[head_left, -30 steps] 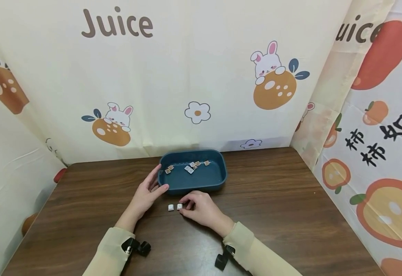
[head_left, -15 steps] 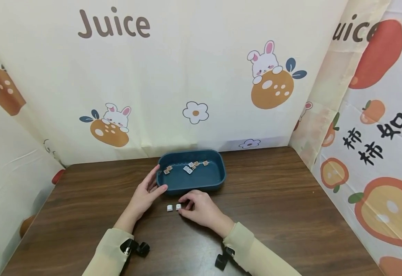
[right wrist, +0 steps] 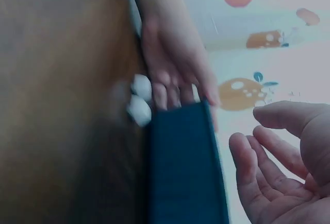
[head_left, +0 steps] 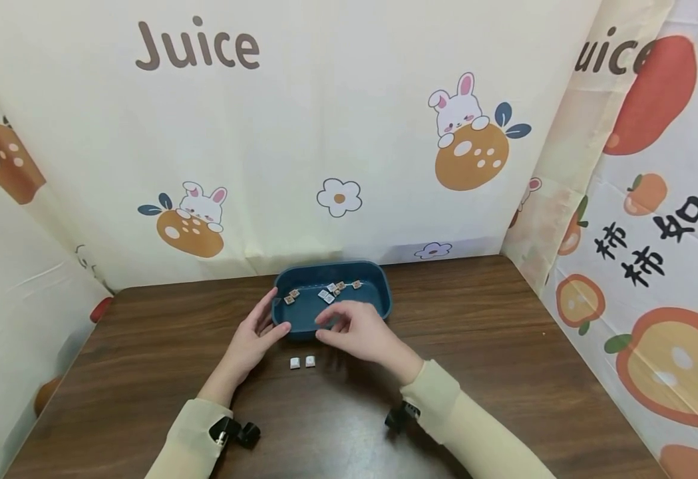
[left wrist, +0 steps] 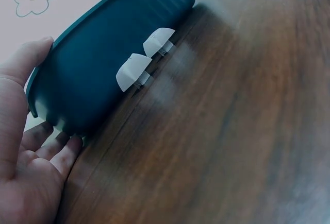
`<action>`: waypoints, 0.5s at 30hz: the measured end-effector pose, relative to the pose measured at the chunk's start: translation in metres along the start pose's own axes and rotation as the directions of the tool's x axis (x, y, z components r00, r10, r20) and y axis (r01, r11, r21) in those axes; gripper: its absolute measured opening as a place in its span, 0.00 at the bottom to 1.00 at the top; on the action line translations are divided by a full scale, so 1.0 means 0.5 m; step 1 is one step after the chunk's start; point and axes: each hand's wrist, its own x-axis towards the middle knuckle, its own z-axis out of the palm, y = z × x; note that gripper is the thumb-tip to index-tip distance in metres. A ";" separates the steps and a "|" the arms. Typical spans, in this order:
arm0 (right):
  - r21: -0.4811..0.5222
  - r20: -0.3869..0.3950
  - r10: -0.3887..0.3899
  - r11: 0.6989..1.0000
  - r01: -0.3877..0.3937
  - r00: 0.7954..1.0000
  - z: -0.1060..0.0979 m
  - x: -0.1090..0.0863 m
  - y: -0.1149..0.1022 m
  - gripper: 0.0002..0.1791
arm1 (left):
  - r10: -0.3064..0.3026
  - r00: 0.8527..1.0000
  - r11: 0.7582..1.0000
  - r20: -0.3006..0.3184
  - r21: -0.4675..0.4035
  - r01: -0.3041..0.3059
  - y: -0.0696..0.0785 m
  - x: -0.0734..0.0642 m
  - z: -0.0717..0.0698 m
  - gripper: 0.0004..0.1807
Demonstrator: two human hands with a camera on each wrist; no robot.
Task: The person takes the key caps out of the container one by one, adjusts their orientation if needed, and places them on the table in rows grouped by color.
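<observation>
A dark blue rectangular tray (head_left: 307, 318) stands toward the back of the table, with several small white and brown keycaps (head_left: 327, 297) lying in it. My left hand (head_left: 249, 340) holds the tray's left end, its thumb at the rim and its fingers around the corner. In front of the tray sit two white keycaps (head_left: 295, 362) side by side, their stems turned down in the left wrist view. Over the tray's near rim hovers my right hand (head_left: 360, 330), fingers loosely bent and apart from the thumb, nothing between them. It covers part of the tray.
The brown wooden table (head_left: 480, 372) ends at a printed curtain (head_left: 283, 133) right behind the tray. Another curtain (head_left: 654, 279) hangs along the right side, and one more along the left.
My right hand has let go of the right-hand white keycap and risen up and away over the tray's near edge. Both keycaps stay in place. The left hand keeps its hold.
</observation>
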 end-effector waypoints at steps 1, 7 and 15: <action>-0.015 -0.004 0.003 1.000 -0.003 1.000 -0.010 0.010 0.000 0.11 | 0.001 1.000 1.000 0.000 0.000 -0.001 0.000 0.000 0.000 0.43; -0.089 -0.001 0.042 0.995 -0.042 0.999 -0.051 0.086 0.033 0.12 | 0.006 1.000 1.000 0.001 -0.003 -0.006 0.000 0.001 0.000 0.44; -0.121 0.053 0.088 0.989 -0.082 0.995 -0.057 0.164 0.100 0.18 | 0.005 1.000 1.000 0.002 -0.018 -0.005 -0.001 0.000 0.001 0.44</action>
